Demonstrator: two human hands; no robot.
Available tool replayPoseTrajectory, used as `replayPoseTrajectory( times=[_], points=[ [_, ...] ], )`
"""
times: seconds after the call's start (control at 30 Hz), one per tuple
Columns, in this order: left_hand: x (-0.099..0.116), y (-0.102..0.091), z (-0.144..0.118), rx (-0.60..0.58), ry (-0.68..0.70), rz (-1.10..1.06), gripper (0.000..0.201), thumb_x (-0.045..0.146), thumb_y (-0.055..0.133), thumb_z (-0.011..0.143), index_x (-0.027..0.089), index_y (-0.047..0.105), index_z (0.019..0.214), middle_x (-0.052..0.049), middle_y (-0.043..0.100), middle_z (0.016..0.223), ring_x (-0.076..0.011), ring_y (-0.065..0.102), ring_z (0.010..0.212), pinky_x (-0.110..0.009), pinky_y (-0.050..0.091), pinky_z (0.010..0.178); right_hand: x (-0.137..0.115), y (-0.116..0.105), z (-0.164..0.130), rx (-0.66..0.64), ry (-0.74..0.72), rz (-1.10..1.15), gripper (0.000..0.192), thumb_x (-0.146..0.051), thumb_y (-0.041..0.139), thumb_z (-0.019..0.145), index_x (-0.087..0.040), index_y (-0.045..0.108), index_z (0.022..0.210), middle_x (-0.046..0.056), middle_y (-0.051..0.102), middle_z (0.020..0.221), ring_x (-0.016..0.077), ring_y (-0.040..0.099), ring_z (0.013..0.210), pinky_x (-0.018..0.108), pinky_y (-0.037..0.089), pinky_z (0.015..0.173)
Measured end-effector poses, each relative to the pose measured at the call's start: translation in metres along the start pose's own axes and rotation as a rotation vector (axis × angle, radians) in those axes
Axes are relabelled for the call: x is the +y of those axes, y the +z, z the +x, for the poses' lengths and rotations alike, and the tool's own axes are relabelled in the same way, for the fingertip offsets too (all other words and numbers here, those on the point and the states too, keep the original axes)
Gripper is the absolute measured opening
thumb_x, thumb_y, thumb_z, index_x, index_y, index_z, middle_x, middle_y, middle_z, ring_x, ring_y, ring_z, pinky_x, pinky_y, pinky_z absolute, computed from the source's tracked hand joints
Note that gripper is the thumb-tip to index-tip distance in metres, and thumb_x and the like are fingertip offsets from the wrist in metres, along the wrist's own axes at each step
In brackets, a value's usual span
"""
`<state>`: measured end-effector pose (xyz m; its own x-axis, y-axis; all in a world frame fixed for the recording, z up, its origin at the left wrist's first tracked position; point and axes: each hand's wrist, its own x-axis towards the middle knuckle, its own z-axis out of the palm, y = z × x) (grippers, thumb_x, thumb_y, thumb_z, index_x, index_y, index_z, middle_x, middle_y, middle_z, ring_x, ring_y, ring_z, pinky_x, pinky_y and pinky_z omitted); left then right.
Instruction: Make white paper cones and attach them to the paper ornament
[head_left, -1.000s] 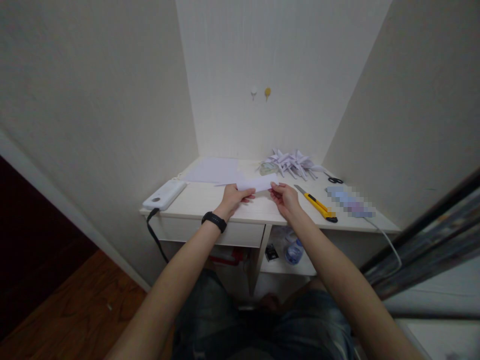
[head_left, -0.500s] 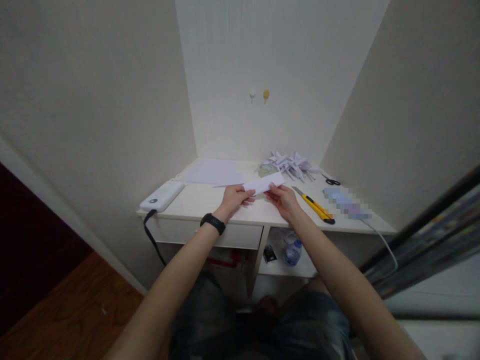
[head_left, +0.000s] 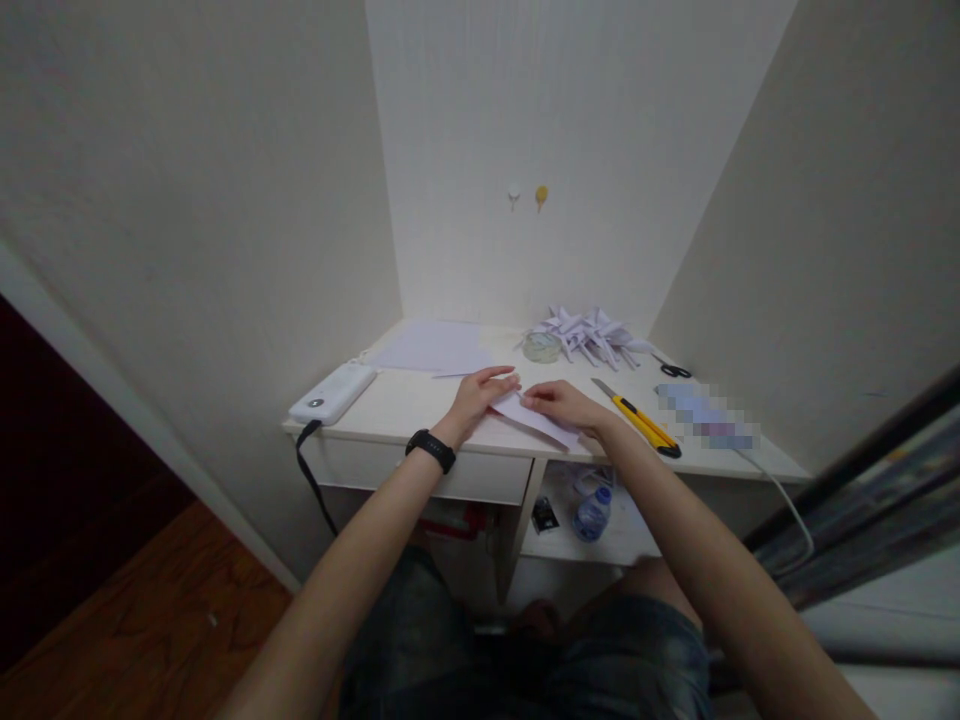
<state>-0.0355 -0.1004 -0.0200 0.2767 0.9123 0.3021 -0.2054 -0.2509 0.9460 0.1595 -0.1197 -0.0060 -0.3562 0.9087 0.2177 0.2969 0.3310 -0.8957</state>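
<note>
A folded strip of white paper (head_left: 534,418) slants over the front of the white desk (head_left: 405,408), its near end pointing right toward the front edge. My left hand (head_left: 480,398) grips the strip's far left end, thumb and fingers close together. My right hand (head_left: 562,403) pinches the same paper near its upper edge, fingertips close to those of my left hand. A black band sits on my left wrist. Just right of my right hand lies a yellow utility knife (head_left: 637,418) with its blade out.
White paper sheets (head_left: 431,345) lie at the back left, near a white power bank (head_left: 334,392). Folded paper pinwheels (head_left: 589,335) are heaped behind a roll of clear tape (head_left: 541,347). Black scissors (head_left: 675,371) lie at right. A plastic bottle (head_left: 592,515) stands on the shelf below.
The paper strip has come down toward the desk's front and turned, its right end now nearer me. My right hand has shifted to a pinch at its upper edge. The view shifted slightly.
</note>
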Motion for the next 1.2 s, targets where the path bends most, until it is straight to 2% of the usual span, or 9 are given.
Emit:
replayPoseTrajectory(
  times=[0.13, 0.27, 0.43, 0.53, 0.63, 0.73, 0.87, 1.07, 1.2],
  points=[
    [-0.007, -0.002, 0.001, -0.047, 0.045, 0.204, 0.031, 0.038, 0.084, 0.063, 0.013, 0.078, 0.080, -0.009, 0.075, 0.082, -0.0170, 0.065, 0.075, -0.026, 0.048, 0.069, -0.011, -0.007, 0.000, -0.085, -0.007, -0.141, 0.024, -0.041, 0.081, 0.063, -0.018, 0.078, 0.069, -0.002, 0.066, 0.060, 0.0129, 0.050, 0.058, 0.025, 0.035, 0.055],
    [-0.010, -0.005, 0.001, -0.077, 0.033, 0.397, 0.029, 0.037, 0.081, 0.065, 0.013, 0.079, 0.081, -0.005, 0.072, 0.069, -0.0140, 0.058, 0.062, -0.025, 0.041, 0.059, -0.011, -0.015, 0.000, -0.095, 0.018, -0.165, 0.024, -0.040, 0.082, 0.062, -0.018, 0.079, 0.072, -0.001, 0.067, 0.061, 0.0119, 0.049, 0.057, 0.024, 0.034, 0.054],
    [-0.010, -0.004, 0.002, 0.026, 0.041, 0.281, 0.024, 0.032, 0.079, 0.066, 0.013, 0.079, 0.080, -0.006, 0.073, 0.075, -0.0138, 0.059, 0.065, -0.024, 0.043, 0.062, -0.001, -0.031, -0.011, -0.006, 0.079, -0.146, 0.031, -0.044, 0.083, 0.062, -0.015, 0.078, 0.071, -0.001, 0.063, 0.058, 0.0100, 0.045, 0.054, 0.023, 0.029, 0.049],
    [-0.010, -0.003, 0.002, 0.008, 0.036, 0.242, 0.023, 0.032, 0.080, 0.065, 0.012, 0.077, 0.079, -0.006, 0.073, 0.076, -0.0134, 0.059, 0.066, -0.024, 0.043, 0.063, 0.008, -0.032, -0.020, 0.100, 0.139, 0.062, 0.033, -0.043, 0.087, 0.056, -0.014, 0.078, 0.072, 0.001, 0.065, 0.061, 0.0111, 0.049, 0.057, 0.022, 0.033, 0.051],
    [-0.011, -0.003, 0.002, 0.013, 0.034, 0.259, 0.024, 0.032, 0.079, 0.066, 0.012, 0.076, 0.079, -0.006, 0.072, 0.074, -0.0131, 0.058, 0.065, -0.024, 0.042, 0.063, 0.016, -0.028, -0.026, 0.132, 0.184, 0.303, 0.040, -0.038, 0.091, 0.049, -0.015, 0.078, 0.079, 0.002, 0.068, 0.067, 0.0116, 0.054, 0.059, 0.022, 0.038, 0.053],
    [-0.013, -0.005, 0.003, 0.036, 0.037, 0.271, 0.024, 0.032, 0.079, 0.067, 0.012, 0.076, 0.081, -0.006, 0.072, 0.076, -0.0132, 0.058, 0.066, -0.023, 0.041, 0.062, 0.024, -0.025, -0.027, 0.213, 0.161, 0.398, 0.039, -0.039, 0.090, 0.051, -0.016, 0.078, 0.080, 0.002, 0.069, 0.068, 0.0115, 0.054, 0.059, 0.023, 0.039, 0.053],
    [-0.012, -0.005, 0.003, -0.037, 0.004, 0.286, 0.030, 0.038, 0.080, 0.067, 0.013, 0.077, 0.083, -0.006, 0.072, 0.075, -0.0126, 0.056, 0.062, -0.023, 0.039, 0.058, 0.034, -0.025, -0.027, 0.297, 0.121, 0.357, 0.036, -0.037, 0.090, 0.053, -0.017, 0.079, 0.081, 0.001, 0.070, 0.068, 0.0119, 0.053, 0.060, 0.022, 0.038, 0.053],
    [-0.003, -0.002, -0.003, -0.122, -0.006, 0.392, 0.035, 0.040, 0.081, 0.066, 0.013, 0.080, 0.088, -0.007, 0.075, 0.079, -0.0150, 0.059, 0.066, -0.025, 0.041, 0.060, 0.031, -0.025, -0.030, 0.263, 0.128, 0.257, 0.037, -0.040, 0.089, 0.053, -0.016, 0.079, 0.080, -0.001, 0.064, 0.061, 0.0094, 0.043, 0.053, 0.022, 0.029, 0.048],
    [0.000, -0.001, -0.004, -0.138, 0.011, 0.425, 0.038, 0.043, 0.080, 0.067, 0.012, 0.080, 0.089, -0.008, 0.075, 0.079, -0.0153, 0.059, 0.066, -0.025, 0.041, 0.059, 0.024, -0.023, -0.033, 0.227, 0.092, 0.231, 0.046, -0.039, 0.089, 0.053, -0.017, 0.079, 0.092, -0.003, 0.061, 0.059, 0.0092, 0.041, 0.054, 0.022, 0.027, 0.048]
  ],
)
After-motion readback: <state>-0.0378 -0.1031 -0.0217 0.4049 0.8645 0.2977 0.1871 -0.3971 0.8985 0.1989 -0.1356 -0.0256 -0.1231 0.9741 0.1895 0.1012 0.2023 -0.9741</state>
